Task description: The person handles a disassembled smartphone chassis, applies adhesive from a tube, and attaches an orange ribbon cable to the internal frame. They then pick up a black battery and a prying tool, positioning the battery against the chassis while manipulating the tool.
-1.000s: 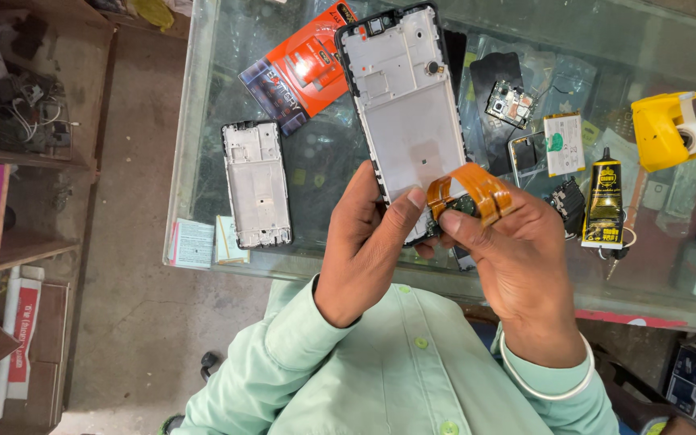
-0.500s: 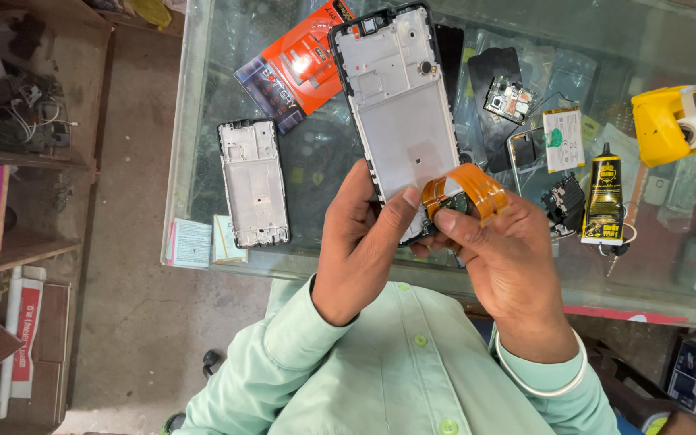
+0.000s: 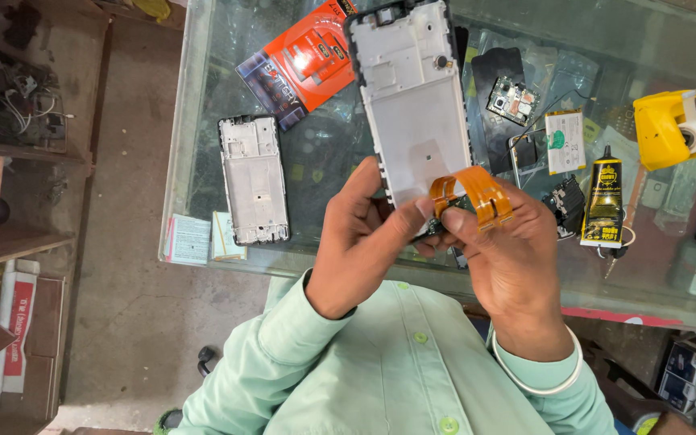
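Observed at frame centre, above the glass surface (image 3: 203, 161): left hand (image 3: 364, 242) clamped on lower edge of white phone frame (image 3: 412, 105). Right hand (image 3: 509, 258) pinched on orange flex cable (image 3: 477, 189) at frame's bottom end; contact point apparently a small board, partly hidden. Second phone frame (image 3: 253, 179) flat at left.

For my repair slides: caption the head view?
Both hands, left and right, hold a phone frame and orange flex cable.
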A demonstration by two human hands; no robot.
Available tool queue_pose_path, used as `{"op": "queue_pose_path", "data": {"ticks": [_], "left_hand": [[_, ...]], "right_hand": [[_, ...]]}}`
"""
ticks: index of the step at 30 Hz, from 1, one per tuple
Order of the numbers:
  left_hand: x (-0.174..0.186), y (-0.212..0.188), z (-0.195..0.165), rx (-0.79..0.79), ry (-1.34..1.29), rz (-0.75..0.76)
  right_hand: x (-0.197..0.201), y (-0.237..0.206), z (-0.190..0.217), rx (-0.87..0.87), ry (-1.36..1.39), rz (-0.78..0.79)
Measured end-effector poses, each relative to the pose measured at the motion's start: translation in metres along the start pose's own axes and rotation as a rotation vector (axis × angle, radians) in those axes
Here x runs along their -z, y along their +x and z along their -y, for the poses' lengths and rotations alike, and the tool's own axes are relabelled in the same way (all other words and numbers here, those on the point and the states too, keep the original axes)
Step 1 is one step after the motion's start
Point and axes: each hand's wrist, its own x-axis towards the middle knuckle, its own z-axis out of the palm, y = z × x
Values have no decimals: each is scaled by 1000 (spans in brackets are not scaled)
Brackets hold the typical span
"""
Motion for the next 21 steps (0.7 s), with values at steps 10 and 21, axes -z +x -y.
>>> {"op": "queue_pose_path", "data": {"ticks": [10,21], "left_hand": [[3,-8,5,-139,153,126],[5,-8,-1,-179,209,165]], "right_hand": [[7,-1,9,-121,9,-11],[0,-1,13,-103,-16,-28]]}}
